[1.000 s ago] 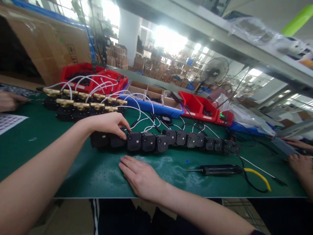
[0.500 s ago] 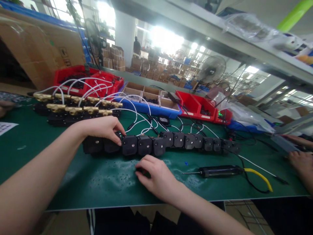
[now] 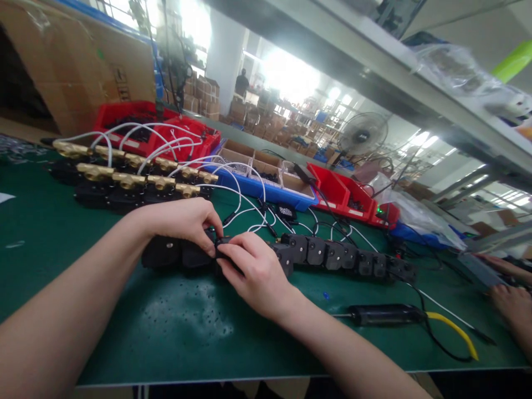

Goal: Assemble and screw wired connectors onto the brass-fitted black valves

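Note:
A long row of black square modules [image 3: 332, 255] lies across the green mat [image 3: 166, 327]. My left hand [image 3: 183, 221] rests on the left end of that row, fingers curled down onto a module. My right hand [image 3: 253, 271] is over the row just right of it, fingertips pinched on a small black part that I cannot make out, touching the left fingers. White wires [image 3: 241, 194] run from the row toward brass-fitted units [image 3: 133, 180] at the back left.
A black electric screwdriver [image 3: 386, 315] with a yellow cable lies on the mat at right. Red bins [image 3: 158, 130] and a blue tray [image 3: 266, 177] with cardboard boxes line the back. Another person's hand [image 3: 513, 302] works at the far right edge.
My right hand lifted off the mat, picked up something small from it, and moved up to the row beside my left hand. The left hand stayed on the row's left end.

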`<state>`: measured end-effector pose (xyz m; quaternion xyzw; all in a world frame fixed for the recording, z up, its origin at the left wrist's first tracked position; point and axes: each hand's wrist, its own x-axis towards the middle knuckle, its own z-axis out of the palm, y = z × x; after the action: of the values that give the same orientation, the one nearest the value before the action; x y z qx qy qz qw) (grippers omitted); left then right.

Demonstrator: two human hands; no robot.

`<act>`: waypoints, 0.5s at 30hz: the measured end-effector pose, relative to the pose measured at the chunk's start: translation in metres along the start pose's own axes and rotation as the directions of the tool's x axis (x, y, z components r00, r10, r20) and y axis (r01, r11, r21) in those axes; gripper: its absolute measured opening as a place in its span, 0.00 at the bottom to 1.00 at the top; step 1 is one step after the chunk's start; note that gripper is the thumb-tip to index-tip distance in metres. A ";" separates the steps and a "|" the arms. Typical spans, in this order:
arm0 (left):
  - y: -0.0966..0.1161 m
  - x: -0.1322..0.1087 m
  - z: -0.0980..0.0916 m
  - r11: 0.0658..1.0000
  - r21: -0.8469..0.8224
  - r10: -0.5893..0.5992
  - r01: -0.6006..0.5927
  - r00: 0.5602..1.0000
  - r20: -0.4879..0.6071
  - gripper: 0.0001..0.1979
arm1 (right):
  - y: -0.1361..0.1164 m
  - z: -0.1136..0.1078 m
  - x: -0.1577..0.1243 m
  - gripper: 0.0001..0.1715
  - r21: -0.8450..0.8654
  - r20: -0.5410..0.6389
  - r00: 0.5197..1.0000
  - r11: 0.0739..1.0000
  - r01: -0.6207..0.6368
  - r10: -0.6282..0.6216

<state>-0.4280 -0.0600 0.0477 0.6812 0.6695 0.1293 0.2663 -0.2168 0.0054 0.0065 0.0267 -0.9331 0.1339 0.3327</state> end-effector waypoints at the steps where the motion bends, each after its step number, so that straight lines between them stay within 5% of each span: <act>1: 0.000 0.000 0.000 1.000 -0.005 0.007 -0.007 1.000 -0.004 0.17 | 0.001 0.000 0.000 0.11 -0.025 0.017 1.000 1.000 0.018 -0.017; 10: 0.003 0.000 0.001 1.000 0.002 0.009 -0.009 1.000 0.004 0.16 | -0.005 -0.002 0.004 0.14 -0.216 0.105 0.994 0.976 0.011 0.012; 15: 0.008 -0.001 0.000 1.000 0.027 -0.008 0.008 1.000 -0.001 0.14 | -0.006 -0.006 0.010 0.13 -0.310 0.226 0.973 0.944 0.116 -0.045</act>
<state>-0.4214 -0.0605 0.0523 0.6819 0.6741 0.1197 0.2573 -0.2196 0.0017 0.0188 0.0248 -0.9710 -0.0374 0.2348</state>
